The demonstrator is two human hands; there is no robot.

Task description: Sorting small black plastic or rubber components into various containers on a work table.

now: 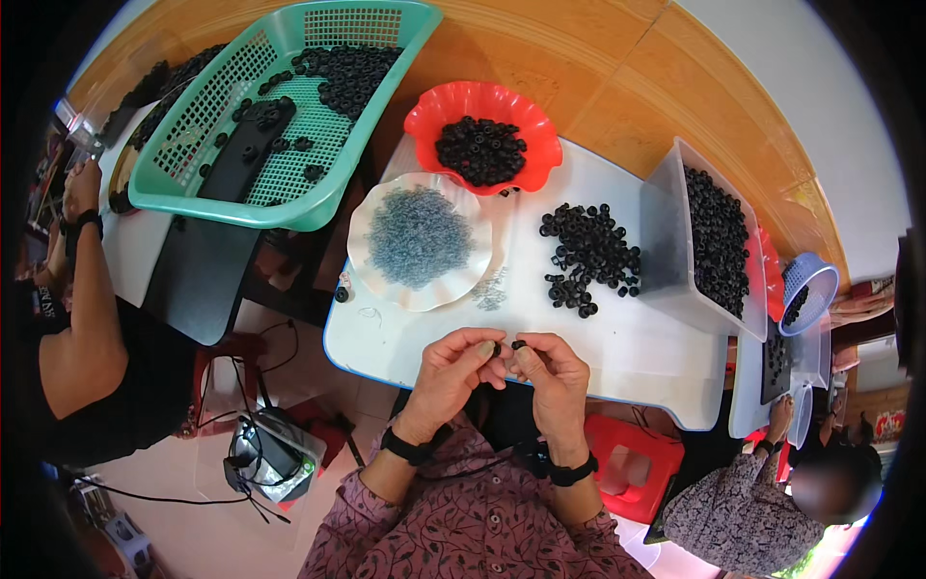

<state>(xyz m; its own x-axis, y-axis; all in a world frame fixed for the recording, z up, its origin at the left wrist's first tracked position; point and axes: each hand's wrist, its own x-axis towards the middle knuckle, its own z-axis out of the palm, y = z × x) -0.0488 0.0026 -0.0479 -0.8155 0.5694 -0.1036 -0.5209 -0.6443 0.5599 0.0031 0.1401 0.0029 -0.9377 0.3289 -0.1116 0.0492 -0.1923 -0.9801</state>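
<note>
Close together over the table's front edge, both my hands are pinched shut. Between the thumb and fingers of my left hand (453, 374) is a small black round part (497, 348). My right hand (554, 378) grips a second black part (519, 344), mostly covered by the fingertips. A loose pile of black round parts (590, 253) lies on the white table (434, 345) ahead of my right hand. A scalloped white plate (363, 253) beyond my left hand holds a heap of tiny grey, see-through pieces (420, 236), too small to name. A few more of these lie beside the plate.
Black parts fill a red scalloped bowl (542, 166) and a clear bin (666, 246) at the right. A green basket (318, 207) stands at the far left. People work on both sides, one arm (92, 318) at left. A red stool (666, 454) stands below the table.
</note>
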